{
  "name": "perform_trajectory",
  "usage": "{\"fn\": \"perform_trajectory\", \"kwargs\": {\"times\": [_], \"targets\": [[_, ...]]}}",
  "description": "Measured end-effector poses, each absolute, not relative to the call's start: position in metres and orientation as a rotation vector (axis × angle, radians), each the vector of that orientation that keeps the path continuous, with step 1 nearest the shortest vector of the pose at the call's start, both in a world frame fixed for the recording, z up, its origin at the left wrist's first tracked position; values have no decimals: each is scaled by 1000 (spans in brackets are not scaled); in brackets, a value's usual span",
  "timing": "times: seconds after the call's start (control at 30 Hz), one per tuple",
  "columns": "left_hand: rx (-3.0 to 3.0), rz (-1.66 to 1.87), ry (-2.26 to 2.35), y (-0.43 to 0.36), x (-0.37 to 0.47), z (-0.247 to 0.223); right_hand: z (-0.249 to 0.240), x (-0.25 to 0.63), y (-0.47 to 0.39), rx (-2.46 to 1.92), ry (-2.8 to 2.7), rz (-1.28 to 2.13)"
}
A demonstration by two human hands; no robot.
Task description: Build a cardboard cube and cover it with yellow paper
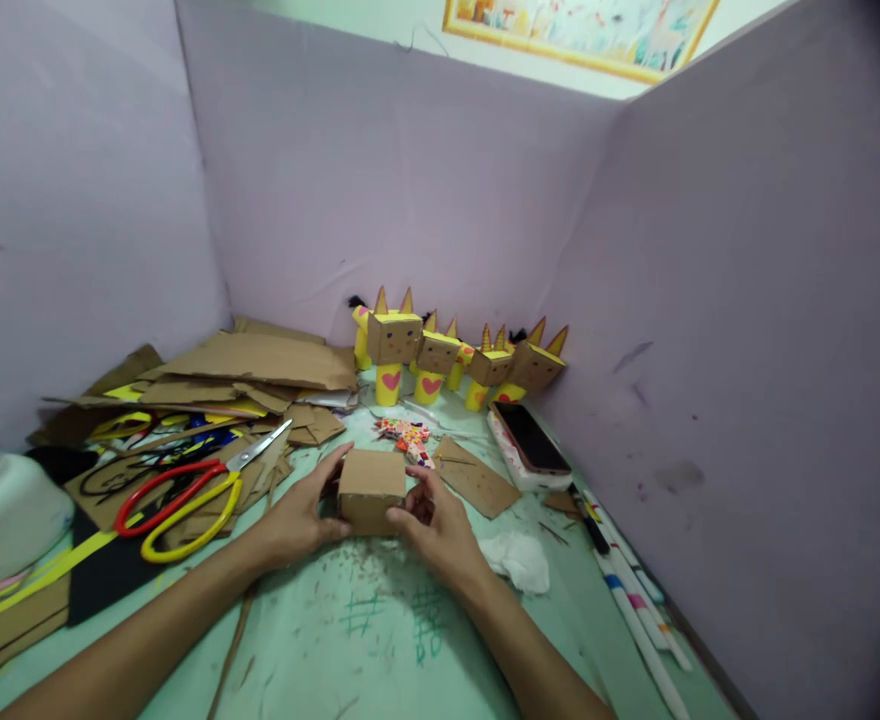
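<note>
A small brown cardboard box [372,490] is held between both hands just above or on the green table, near the middle of the view. My left hand [301,517] grips its left side, thumb at the lower front corner. On the right side, my right hand [438,520] holds it with the thumb on the front and fingers behind. Beyond the box lies a colourful patterned scrap [408,436]. Scissors with red and yellow handles [192,502] rest left of my left hand.
Yellow cardboard animal figures [395,345] stand at the back. Stacked cardboard [252,362] lies back left, a white pot [9,520] far left. A phone [530,437], crumpled tissue [519,562] and marker pens [639,610] are on the right. Purple walls [410,190] surround the table [320,660].
</note>
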State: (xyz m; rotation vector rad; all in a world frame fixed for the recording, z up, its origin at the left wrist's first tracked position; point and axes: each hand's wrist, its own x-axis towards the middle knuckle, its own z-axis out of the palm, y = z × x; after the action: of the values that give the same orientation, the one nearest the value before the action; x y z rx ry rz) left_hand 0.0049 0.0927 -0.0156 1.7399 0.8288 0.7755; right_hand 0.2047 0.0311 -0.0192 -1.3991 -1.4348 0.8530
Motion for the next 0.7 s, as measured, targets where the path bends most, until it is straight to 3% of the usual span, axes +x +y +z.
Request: {"fn": "perform_trajectory", "kwargs": {"times": [0.53, 0.7], "targets": [[1949, 744, 879, 85, 8, -5, -29, 207, 33, -1432, -1414, 892], [1901, 649, 987, 88, -5, 0, -11, 219, 32, -1410, -1383, 886]]}}
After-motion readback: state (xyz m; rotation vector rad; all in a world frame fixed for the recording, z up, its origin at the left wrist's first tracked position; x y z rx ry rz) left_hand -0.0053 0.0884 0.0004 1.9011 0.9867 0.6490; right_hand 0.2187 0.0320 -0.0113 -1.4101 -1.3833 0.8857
